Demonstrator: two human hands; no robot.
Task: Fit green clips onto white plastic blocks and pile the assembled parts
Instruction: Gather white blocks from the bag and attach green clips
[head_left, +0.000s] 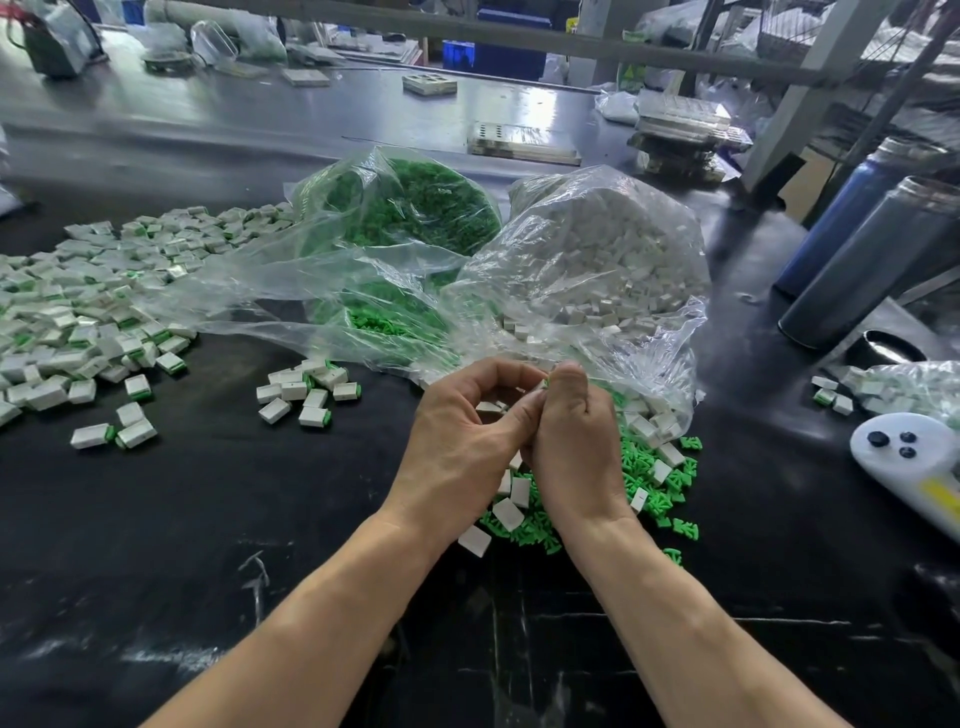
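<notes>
I see even, fairly bright light from overhead, with white glare on the black tabletop (322, 109) far beyond the hands and on the clear plastic bags (587, 249) just past them. Shadows under the forearms are soft. The hands are sharp; far clutter smears, and edges bow with wide-angle distortion.

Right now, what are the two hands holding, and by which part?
The left hand cups a white block in its curled fingers. The right hand pinches something small at its thumb tip, a sliver of green showing; the exact hold is hidden.
</notes>
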